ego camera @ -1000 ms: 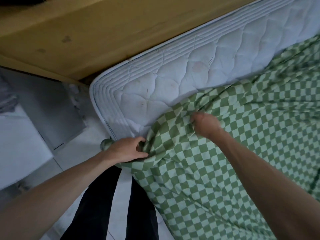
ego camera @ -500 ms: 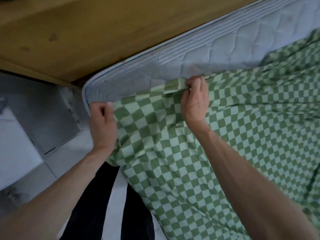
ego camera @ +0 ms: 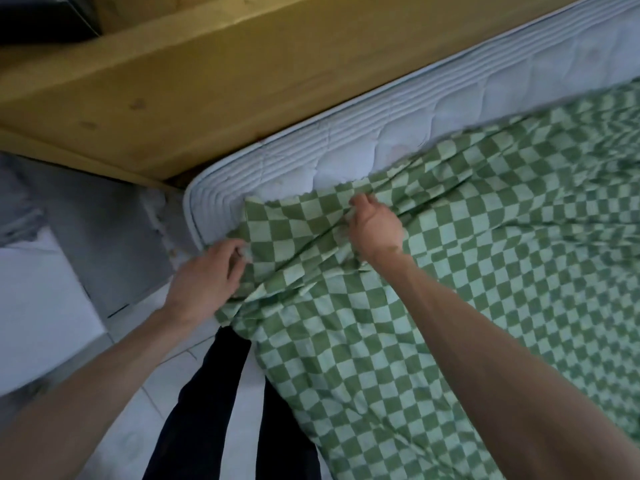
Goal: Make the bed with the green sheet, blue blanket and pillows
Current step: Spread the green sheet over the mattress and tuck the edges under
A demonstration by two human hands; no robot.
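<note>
While the left hand point(ego camera: 204, 278) pinches the checkered green sheet point(ego camera: 450, 306) at the mattress point(ego camera: 346, 150) corner, the right hand point(ego camera: 375, 226) grasps a fold beside it.

The green sheet point(ego camera: 450, 289) is thin matt cloth in a checked weave, creased into soft folds at the corner. The mattress point(ego camera: 346, 157), at twelve o'clock from it, has white quilted fabric with a ribbed, stitched border. The headboard point(ego camera: 207, 81) is yellowish wood, matt, with dark knots. The floor point(ego camera: 131, 420) looks like pale smooth tile.
</note>
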